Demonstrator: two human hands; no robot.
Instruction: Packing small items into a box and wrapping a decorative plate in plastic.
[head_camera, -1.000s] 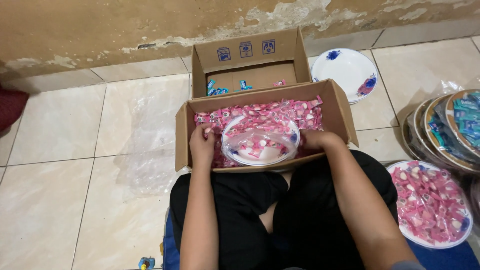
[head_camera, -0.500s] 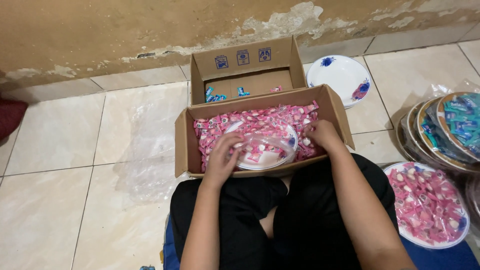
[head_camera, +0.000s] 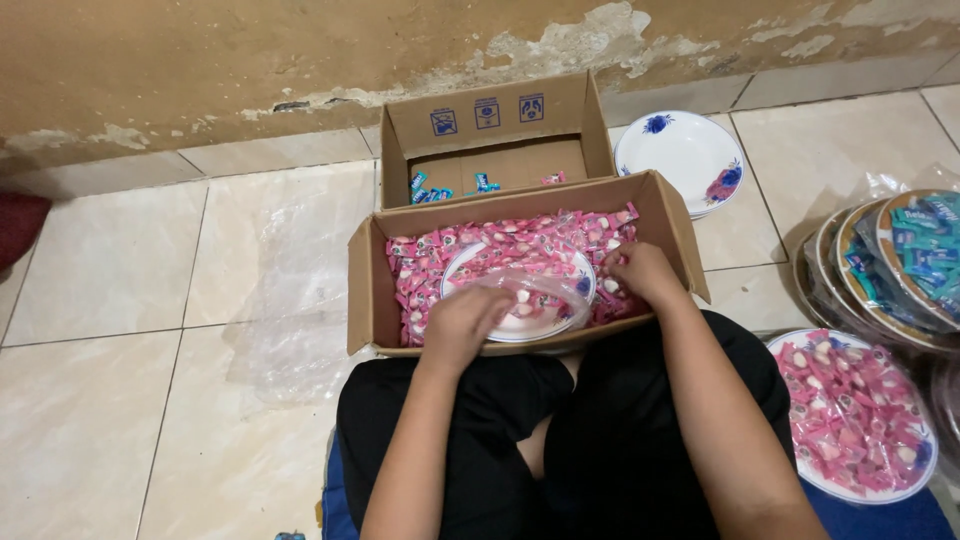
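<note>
A cardboard box (head_camera: 372, 285) on my lap is full of pink wrapped candies (head_camera: 560, 235). A white plate (head_camera: 470, 262) lies on top of them with a few candies on it. My left hand (head_camera: 465, 322) rests over the plate's near edge, fingers curled on the candies there. My right hand (head_camera: 640, 272) is at the plate's right rim, fingers in the candies. Whether either hand holds a candy is hidden.
A second cardboard box (head_camera: 495, 120) with a few blue packets stands behind, against the wall. A white flowered plate (head_camera: 680, 160) lies on the tiles at right. Wrapped plates of blue packets (head_camera: 900, 260) lean at far right, and a plate of pink candies (head_camera: 850, 415) lies by my right knee.
My left hand has moved from the box's left side onto the plate. The plate now holds fewer candies. My right hand stays at the right rim.
</note>
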